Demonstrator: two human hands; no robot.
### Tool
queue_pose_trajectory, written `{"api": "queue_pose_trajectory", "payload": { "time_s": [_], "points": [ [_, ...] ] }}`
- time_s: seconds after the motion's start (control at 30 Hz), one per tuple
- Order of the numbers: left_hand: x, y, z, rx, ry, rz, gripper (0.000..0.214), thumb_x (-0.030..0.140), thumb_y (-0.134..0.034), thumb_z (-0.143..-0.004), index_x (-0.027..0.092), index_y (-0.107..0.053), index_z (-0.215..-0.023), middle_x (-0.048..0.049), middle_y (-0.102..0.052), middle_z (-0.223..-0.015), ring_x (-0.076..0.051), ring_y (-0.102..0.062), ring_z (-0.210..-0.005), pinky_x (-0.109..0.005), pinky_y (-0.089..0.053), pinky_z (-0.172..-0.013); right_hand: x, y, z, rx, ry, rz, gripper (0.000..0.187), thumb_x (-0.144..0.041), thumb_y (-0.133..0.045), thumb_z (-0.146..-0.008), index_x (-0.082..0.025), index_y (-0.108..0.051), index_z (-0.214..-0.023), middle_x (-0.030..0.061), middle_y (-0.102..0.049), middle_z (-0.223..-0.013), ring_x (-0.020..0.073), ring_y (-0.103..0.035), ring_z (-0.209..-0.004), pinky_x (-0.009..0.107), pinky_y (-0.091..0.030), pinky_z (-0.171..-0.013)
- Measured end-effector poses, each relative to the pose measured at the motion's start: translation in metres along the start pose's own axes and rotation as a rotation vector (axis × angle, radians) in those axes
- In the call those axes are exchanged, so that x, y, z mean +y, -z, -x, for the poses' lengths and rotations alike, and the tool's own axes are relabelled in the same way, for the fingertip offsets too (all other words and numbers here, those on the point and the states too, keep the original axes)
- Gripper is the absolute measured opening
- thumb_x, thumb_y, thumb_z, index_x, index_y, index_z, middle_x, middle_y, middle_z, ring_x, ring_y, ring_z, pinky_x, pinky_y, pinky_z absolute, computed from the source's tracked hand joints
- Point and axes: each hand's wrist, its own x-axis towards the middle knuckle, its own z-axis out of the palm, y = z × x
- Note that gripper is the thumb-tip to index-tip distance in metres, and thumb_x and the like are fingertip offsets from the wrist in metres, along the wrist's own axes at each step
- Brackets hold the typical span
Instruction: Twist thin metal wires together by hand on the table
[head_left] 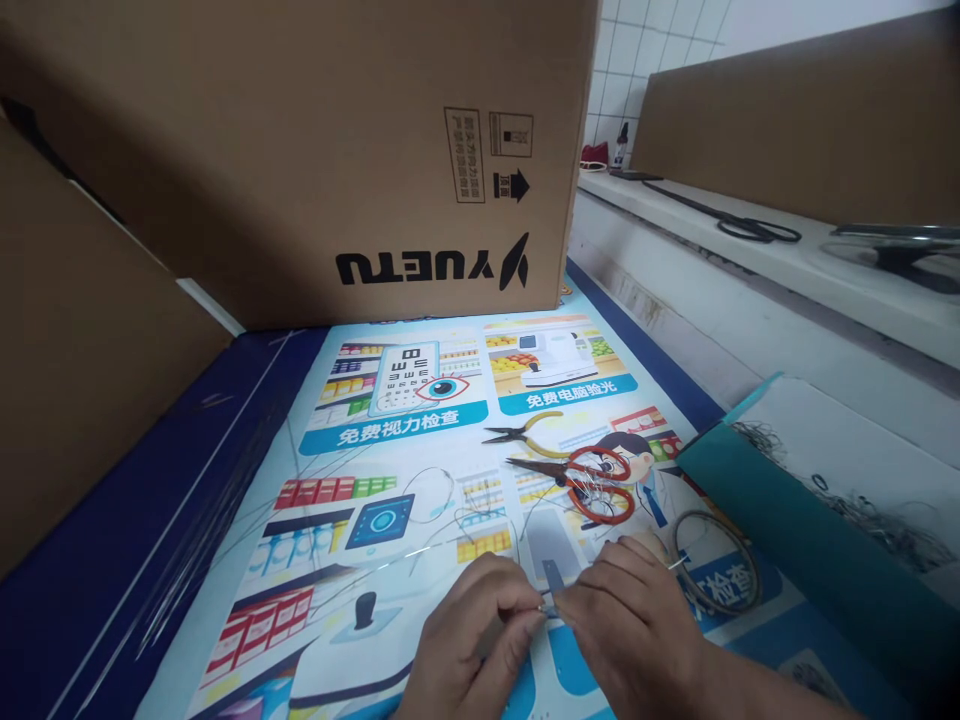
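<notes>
My left hand (480, 632) is closed in a pinch, thumb and forefinger on a thin wire (420, 550) that runs off to the left above the poster. Right beside it, my right hand (634, 622) has its fingers curled and pressed together on the wire, near the left fingertips. A narrow grey piece (552, 574) shows by the right thumb; its kind is unclear. Beyond the hands lie red-handled scissors (600, 485) with small wire bits on them, and yellow-handled pliers (529, 434). A coil of wire (754, 590) rests just right of my right hand.
A printed poster (315, 545) covers the blue table (97, 480). Long loose wires (199, 530) lie at left. A teal box (787, 500) with tangled wire pieces stands at right. Cardboard boxes (300, 150) block the back. Black scissors (750, 228) lie on the white ledge (806, 260).
</notes>
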Motion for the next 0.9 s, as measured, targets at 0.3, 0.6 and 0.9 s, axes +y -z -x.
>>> {"api": "queue_pose_trajectory", "payload": {
  "time_s": [0.3,0.6,0.9],
  "points": [
    [0.001,0.002,0.005,0.033,-0.276,-0.312,0.017,0.004,-0.052,-0.081,0.018,-0.056,-0.088,-0.0068,-0.06,-0.08,-0.018,-0.055,-0.075,-0.03,-0.048,-0.068,-0.003,0.012,-0.008,-0.043,0.247,0.222,0.023,-0.006,-0.041,-0.086,-0.012,-0.063,-0.083,0.0032,-0.06,-0.061,0.0154,-0.049,-0.056,0.033,-0.035,-0.061],
    [-0.004,0.001,0.001,0.007,-0.441,-0.421,0.016,0.003,-0.051,-0.078,0.016,-0.054,-0.086,-0.0067,-0.061,-0.074,-0.017,-0.053,-0.069,-0.028,-0.05,-0.066,-0.003,-0.003,-0.003,-0.027,-0.027,-0.004,0.031,-0.012,-0.038,-0.086,-0.019,-0.051,-0.059,0.0005,-0.051,-0.051,0.015,-0.044,-0.053,0.029,-0.033,-0.056],
    [-0.003,0.005,-0.002,0.007,-0.287,-0.245,0.017,0.002,-0.048,-0.08,0.017,-0.053,-0.088,-0.0064,-0.058,-0.079,-0.017,-0.052,-0.074,-0.029,-0.047,-0.066,0.005,-0.002,0.002,-0.111,-0.008,-0.002,0.014,-0.01,-0.047,-0.083,-0.016,-0.06,-0.084,0.0031,-0.061,-0.068,0.0167,-0.048,-0.064,0.031,-0.035,-0.066]
  ]
}}
